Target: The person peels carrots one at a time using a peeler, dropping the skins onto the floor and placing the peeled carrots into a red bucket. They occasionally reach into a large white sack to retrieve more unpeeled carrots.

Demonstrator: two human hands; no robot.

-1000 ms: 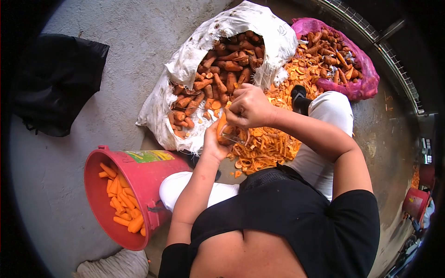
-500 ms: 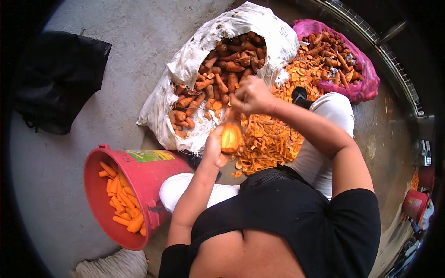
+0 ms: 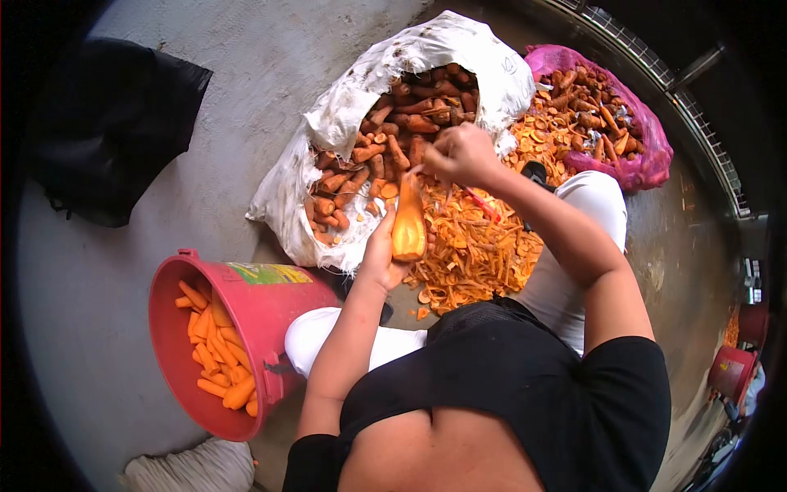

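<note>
My left hand [image 3: 383,254] is wrapped around the lower side of a thick, bright orange peeled carrot [image 3: 408,228], whose wide end faces me. My right hand [image 3: 463,156] is a closed fist just above and right of the carrot's narrow tip. A thin, pale piece shows between those fingers and the tip, but I cannot tell what tool the fist holds. Just below the fist is a slim red handle-like piece [image 3: 484,205], overlapping the heap of carrot peelings [image 3: 475,258] on the floor.
A torn white sack [image 3: 283,176] of unpeeled carrots [image 3: 418,102] lies ahead. Beyond, a pink mesh sack [image 3: 652,160] holds more carrots and scraps. On my left stands a tilted red bucket [image 3: 283,316] with peeled carrots [image 3: 215,353]. A black bag [image 3: 123,131] lies farther left.
The carrot now shows more of its length, with its narrow tip toward my right hand. My right fist has shifted slightly right, and the red piece shows beneath it. The view has moved a little.
</note>
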